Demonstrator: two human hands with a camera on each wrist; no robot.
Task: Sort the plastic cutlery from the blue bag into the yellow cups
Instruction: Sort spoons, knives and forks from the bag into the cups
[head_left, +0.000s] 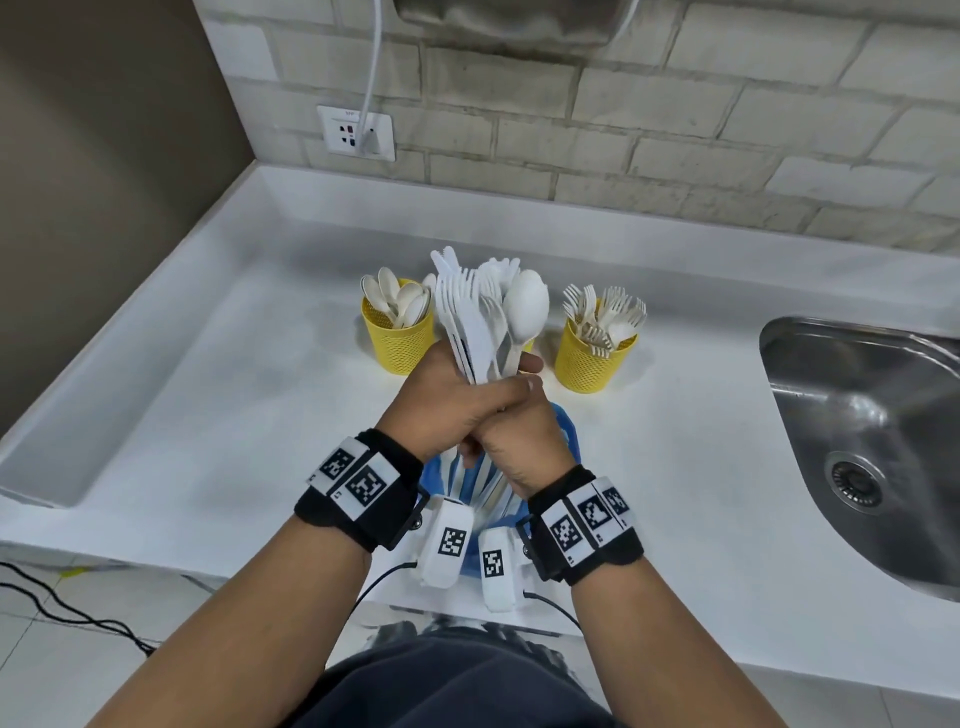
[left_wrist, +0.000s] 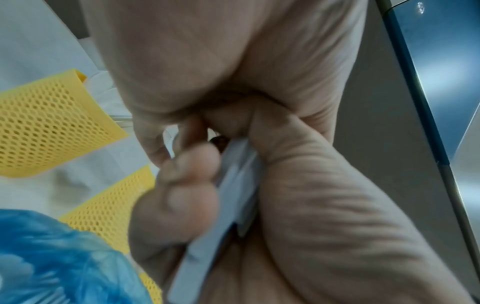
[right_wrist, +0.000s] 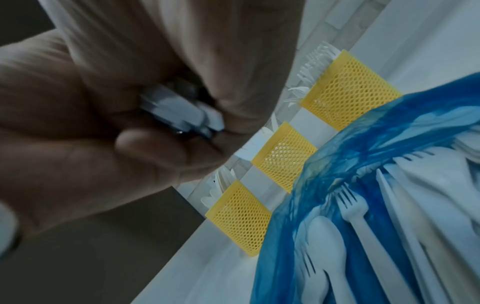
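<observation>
My left hand (head_left: 449, 397) and right hand (head_left: 522, 434) together grip a mixed bundle of white plastic cutlery (head_left: 483, 312), held upright above the blue bag (head_left: 567, 423). In the wrist views the fingers curl round the bundle's handles (left_wrist: 233, 185) (right_wrist: 179, 111). The bag (right_wrist: 363, 164) lies open on the counter and holds more forks, spoons and knives. The left yellow mesh cup (head_left: 397, 340) contains spoons. Forks fill the right cup (head_left: 592, 361). The bundle hides the middle cup (right_wrist: 283, 156) in the head view; white cutlery stands in it.
A steel sink (head_left: 872, 415) is set into the white counter (head_left: 208, 415) at the right. A tiled wall with a socket (head_left: 356, 132) and a white cable runs behind the cups. A brown wall bounds the left side. The counter's front edge is under my wrists.
</observation>
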